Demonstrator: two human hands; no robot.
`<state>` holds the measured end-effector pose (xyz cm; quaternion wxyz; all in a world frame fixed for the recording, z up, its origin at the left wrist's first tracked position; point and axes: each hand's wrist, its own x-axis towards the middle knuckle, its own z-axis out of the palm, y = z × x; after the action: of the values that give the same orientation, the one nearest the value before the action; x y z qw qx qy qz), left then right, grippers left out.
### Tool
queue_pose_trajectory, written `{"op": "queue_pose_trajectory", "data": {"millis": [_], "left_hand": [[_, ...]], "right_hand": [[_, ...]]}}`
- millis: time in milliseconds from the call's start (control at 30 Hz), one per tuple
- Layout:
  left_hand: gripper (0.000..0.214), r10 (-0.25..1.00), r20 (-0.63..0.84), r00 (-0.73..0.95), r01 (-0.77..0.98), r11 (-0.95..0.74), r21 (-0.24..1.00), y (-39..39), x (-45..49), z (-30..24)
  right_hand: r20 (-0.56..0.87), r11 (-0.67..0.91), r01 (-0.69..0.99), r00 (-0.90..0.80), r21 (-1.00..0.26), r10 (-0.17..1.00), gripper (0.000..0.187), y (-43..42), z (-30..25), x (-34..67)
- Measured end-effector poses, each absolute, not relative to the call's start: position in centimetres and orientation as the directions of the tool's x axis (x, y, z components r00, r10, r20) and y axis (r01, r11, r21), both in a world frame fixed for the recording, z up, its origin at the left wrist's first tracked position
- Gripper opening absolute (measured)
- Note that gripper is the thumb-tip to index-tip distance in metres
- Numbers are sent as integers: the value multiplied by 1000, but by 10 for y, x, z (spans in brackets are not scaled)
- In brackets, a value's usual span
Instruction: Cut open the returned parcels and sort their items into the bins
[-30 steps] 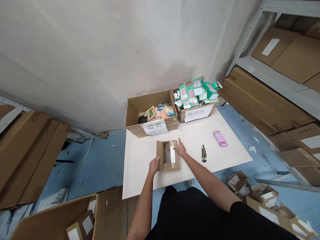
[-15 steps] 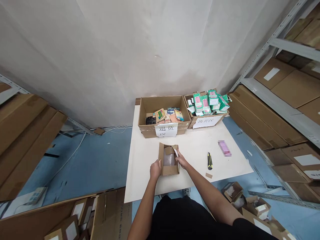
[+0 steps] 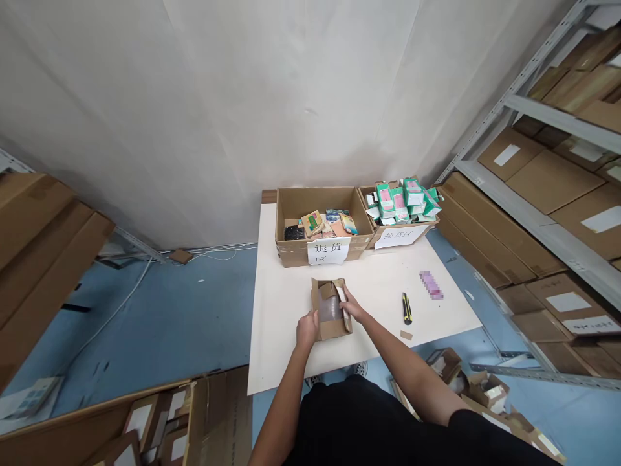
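A small cardboard box (image 3: 334,331) with its flaps open is at the front middle of the white table (image 3: 276,349). Clear plastic wrap (image 3: 330,309) shows inside it, and what the wrap covers cannot be made out. My left hand (image 3: 307,329) grips the box's left side, fingers closed on the edge. On the opposite side, my right hand (image 3: 351,305) is closed around the right flap. A black and yellow utility knife (image 3: 406,309) lies to the right, with a scrap of cardboard (image 3: 406,335) below it and a blurred-out pink item (image 3: 431,285) farther right.
Behind stand a labelled carton (image 3: 291,254) of small booklets and another labelled carton (image 3: 400,235) heaped with green and pink boxes. Shelving with cartons (image 3: 567,188) rises on the right. A large box of parcels (image 3: 194,414) is at lower left; opened boxes (image 3: 485,391) lie lower right.
The small box has tilted slightly, and its flaps lean further inward around the plastic wrap. Both hands keep their hold on its sides. The camera view has shifted a little.
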<state>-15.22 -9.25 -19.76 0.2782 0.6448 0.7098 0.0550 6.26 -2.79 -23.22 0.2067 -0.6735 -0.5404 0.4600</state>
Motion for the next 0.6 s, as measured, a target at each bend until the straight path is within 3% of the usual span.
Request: {"op": "queue_pose_trajectory", "data": {"millis": [133,200,433,600], "left_hand": [[44,947,-319,40,898,106,427,-107,-158,-207],[44,946,-325,21,900,124,419,-115,-161,-211],[47,938,-330,-102,883,239,405,-128,-164,-214],[46,943,-312,-115,864,250,437,-127,-154,-217]], "right_hand": [[-357,-337,750,144,-569,923,99,0,-225,36],[-397,-345,792,142,-504,907,91,14,-220,27],[-483,-347,722,21,-598,876,23,30,-212,40],[-484,-384,615,5,-688,875,9,29,-213,63]]}}
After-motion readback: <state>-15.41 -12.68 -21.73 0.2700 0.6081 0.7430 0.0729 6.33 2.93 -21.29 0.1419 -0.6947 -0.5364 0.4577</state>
